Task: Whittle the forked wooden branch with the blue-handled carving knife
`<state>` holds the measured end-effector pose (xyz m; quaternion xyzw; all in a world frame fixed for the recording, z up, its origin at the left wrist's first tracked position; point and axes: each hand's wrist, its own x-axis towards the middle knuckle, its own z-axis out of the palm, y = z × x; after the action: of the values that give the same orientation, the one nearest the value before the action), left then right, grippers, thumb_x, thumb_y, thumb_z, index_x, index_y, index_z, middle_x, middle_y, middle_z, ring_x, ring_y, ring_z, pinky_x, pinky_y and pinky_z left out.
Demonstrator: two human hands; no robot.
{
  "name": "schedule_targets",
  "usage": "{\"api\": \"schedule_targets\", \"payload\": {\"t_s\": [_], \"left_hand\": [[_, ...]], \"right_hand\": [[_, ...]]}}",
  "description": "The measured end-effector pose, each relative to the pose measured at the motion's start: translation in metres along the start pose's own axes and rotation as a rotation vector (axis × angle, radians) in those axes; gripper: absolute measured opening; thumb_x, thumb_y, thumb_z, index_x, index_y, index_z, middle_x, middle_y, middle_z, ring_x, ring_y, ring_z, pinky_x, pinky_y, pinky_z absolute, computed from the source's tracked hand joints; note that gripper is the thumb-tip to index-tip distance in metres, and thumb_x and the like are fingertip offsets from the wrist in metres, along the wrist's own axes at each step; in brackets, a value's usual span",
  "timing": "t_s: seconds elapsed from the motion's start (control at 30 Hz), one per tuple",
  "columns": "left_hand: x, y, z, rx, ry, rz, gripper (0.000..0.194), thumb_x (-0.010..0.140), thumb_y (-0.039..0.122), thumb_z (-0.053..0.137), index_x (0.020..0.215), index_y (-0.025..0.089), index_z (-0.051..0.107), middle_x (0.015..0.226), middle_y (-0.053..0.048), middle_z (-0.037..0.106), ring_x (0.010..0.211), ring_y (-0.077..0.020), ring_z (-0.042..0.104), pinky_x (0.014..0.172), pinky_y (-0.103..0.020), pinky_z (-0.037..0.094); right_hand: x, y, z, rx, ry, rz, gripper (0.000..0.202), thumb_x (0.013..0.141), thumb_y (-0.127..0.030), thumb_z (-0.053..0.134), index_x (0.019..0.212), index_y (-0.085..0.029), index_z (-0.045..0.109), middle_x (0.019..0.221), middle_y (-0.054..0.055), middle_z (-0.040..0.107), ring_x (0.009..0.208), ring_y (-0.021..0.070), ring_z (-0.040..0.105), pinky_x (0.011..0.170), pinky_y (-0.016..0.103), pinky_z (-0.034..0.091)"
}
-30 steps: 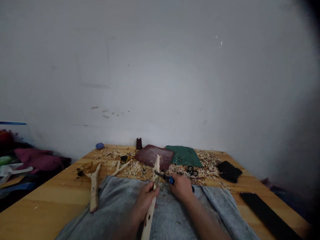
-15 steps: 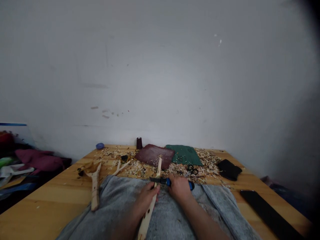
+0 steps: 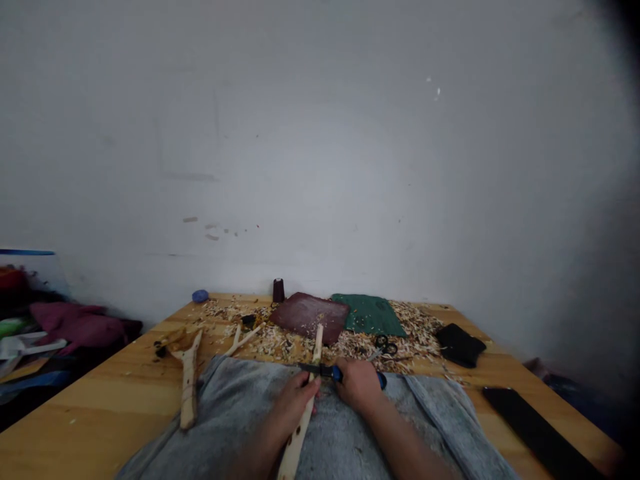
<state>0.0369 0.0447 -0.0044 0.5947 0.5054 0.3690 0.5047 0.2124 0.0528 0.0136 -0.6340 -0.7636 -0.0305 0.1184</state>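
A peeled wooden stick (image 3: 300, 437) with dark knots points away from me over a grey cloth (image 3: 345, 440). My left hand (image 3: 296, 399) is closed around it, the thumb lying along its upper side. In my right hand (image 3: 359, 383) is the blue-and-black handle of a knife (image 3: 336, 373). Its dark blade lies across the stick just beyond my left thumb and appears to touch the wood. Left of the cloth rests a carved forked piece of wood (image 3: 189, 383), and a smaller forked stick (image 3: 245, 339) lies behind the cloth.
Wood shavings (image 3: 420, 333) cover the table's far side, around maroon leather (image 3: 305, 315), green leather (image 3: 375, 315) and scissors (image 3: 386, 345). A thread spool (image 3: 279, 290) stands near the wall. On the right lie a black leather piece (image 3: 460, 345) and a long black object (image 3: 540, 430).
The whole view has shifted slightly, so the table sits a little lower. Both hands keep their grips, and the blade remains across the stick at nearly the same spot.
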Motion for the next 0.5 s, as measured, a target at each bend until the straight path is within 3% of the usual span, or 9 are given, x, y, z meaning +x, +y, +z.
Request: {"api": "schedule_targets", "payload": {"t_s": [0.23,0.5], "left_hand": [[0.005,-0.006,-0.003,0.037,0.007,0.012,0.035,0.070,0.055,0.052,0.064,0.020,0.050,0.056,0.004,0.047,0.052,-0.0136,0.050,0.053,-0.027,0.039],[-0.003,0.004,-0.004,0.068,-0.040,0.106,0.028,0.069,0.048,0.054,0.065,0.020,0.051,0.059,0.005,0.047,0.061,-0.0140,0.048,0.058,-0.024,0.037]], "right_hand": [[0.000,-0.011,0.000,-0.028,-0.001,0.013,0.022,0.078,-0.022,0.050,0.096,-0.020,0.063,0.093,0.009,0.069,0.085,0.0218,0.065,0.071,0.028,0.042],[0.010,0.031,0.001,-0.047,-0.005,0.284,0.024,0.085,-0.030,0.045,0.096,-0.020,0.064,0.089,0.011,0.070,0.081,0.0250,0.066,0.066,0.031,0.043]]}}
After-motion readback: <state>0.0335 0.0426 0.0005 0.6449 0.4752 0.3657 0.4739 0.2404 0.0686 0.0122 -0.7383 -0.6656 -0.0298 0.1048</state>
